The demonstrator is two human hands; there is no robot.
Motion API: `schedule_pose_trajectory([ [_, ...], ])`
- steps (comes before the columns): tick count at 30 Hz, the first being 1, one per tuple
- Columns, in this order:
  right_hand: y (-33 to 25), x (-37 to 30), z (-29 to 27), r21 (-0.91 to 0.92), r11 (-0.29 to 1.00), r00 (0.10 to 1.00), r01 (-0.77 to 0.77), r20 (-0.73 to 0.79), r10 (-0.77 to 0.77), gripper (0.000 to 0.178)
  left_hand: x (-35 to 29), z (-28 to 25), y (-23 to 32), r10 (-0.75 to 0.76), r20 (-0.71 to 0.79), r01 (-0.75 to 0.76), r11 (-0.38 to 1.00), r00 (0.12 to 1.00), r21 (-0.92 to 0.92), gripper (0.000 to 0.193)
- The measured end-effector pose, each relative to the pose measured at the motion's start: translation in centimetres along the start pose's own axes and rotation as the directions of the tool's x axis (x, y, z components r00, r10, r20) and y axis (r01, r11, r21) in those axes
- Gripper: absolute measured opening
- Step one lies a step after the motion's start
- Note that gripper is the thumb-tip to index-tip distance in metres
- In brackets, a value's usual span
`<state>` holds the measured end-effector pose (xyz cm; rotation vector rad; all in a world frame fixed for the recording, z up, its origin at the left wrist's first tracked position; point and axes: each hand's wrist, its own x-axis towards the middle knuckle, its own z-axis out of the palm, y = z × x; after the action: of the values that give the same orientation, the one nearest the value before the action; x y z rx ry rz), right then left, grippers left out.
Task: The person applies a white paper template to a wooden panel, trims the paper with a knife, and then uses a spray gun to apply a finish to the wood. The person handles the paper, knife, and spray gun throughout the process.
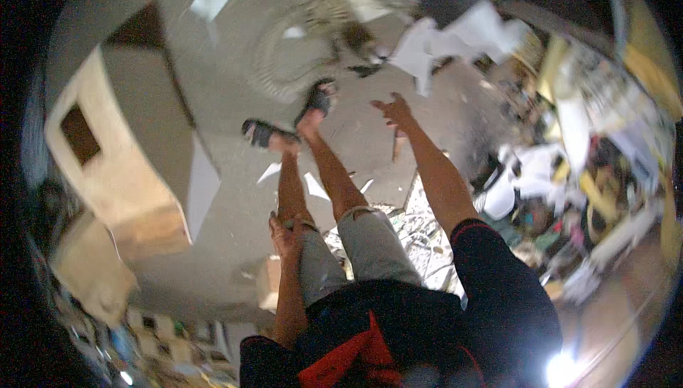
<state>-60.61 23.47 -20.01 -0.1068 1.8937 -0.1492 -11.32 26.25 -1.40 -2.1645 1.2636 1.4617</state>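
Observation:
My left hand (285,238) rests against my left leg just by the knee, its fingers loosely spread and nothing visible in them. Out in front over the floor reaches my right hand (393,111), with fingers stretched and apart. A short brown strip (396,144) shows just below that palm; motion blur hides whether the hand touches it. Ahead of the right hand, white sheet-like scraps (423,53) and a small dark object (365,70) lie on the floor. My sandalled feet are to the left of the hand.
A pale wooden panel piece (117,153) with a rectangular cutout stands at left. A large heap of mixed scraps (541,181) covers the right side. A coiled ribbed hose (274,67) lies beyond my feet. White shards (316,186) are scattered near my legs; a bright light (562,369) glares lower right.

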Motion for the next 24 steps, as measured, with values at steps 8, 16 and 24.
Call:
schedule_pose_trajectory([
  [8,1.3,20.4,2.6,0.717,0.694,0.914,-0.064,0.321,-0.247,0.045,-2.4,-2.3,-0.1,-0.216,0.103,0.194,0.962,0.971,0.193,0.100],
  [16,-4.5,15.2,2.8,0.603,0.786,0.977,0.137,-0.214,-0.006,0.029,-2.5,-1.9,-0.4,-0.179,0.110,0.172,0.982,0.978,0.077,0.092],
  [24,-17.3,-10.4,10.4,0.055,0.810,0.807,0.584,0.066,-0.587,0.029,-1.8,-3.6,0.9,-0.131,0.060,0.134,0.990,0.990,-0.048,0.089],
])
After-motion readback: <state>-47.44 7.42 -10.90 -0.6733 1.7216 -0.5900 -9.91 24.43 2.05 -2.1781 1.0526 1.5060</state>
